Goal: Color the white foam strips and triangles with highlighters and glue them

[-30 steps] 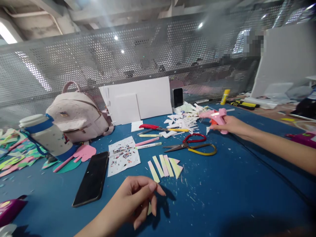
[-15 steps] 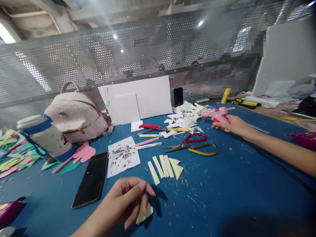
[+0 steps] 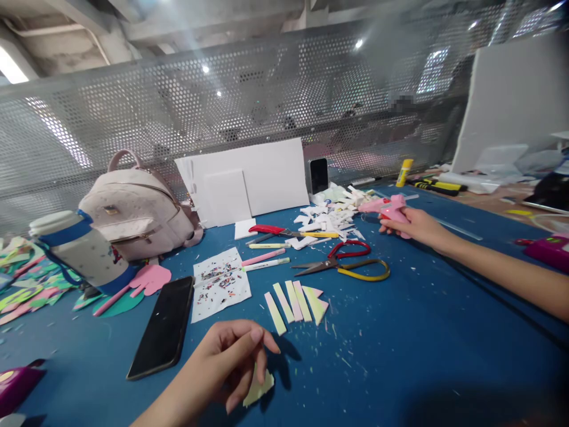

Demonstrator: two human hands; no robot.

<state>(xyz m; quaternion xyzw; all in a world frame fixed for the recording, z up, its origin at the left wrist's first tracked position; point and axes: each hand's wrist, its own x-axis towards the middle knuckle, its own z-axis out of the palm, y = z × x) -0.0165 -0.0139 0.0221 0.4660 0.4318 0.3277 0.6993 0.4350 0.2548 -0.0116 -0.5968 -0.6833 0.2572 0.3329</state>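
Observation:
My left hand [image 3: 226,367] hovers low over the blue table [image 3: 400,344] near its front edge, fingers pinched on a small pale yellow foam piece [image 3: 258,388]. Just beyond it lie several cut yellow and pink strips [image 3: 296,301] side by side. My right hand [image 3: 411,224] reaches far out to the right and is wrapped round a pink glue gun [image 3: 386,207], whose nozzle points left toward a heap of white scraps [image 3: 331,216].
A black phone [image 3: 163,326] lies left of my left hand. Two pairs of scissors [image 3: 347,264], pens [image 3: 264,258], a confetti-strewn paper [image 3: 220,284], a bottle [image 3: 82,249], a backpack [image 3: 140,207] and white boards [image 3: 253,178] stand further back before a perforated metal screen.
My left hand has drawn its fingers in and the pale foam piece now shows beneath them. My right hand has shifted the glue gun slightly back and up.

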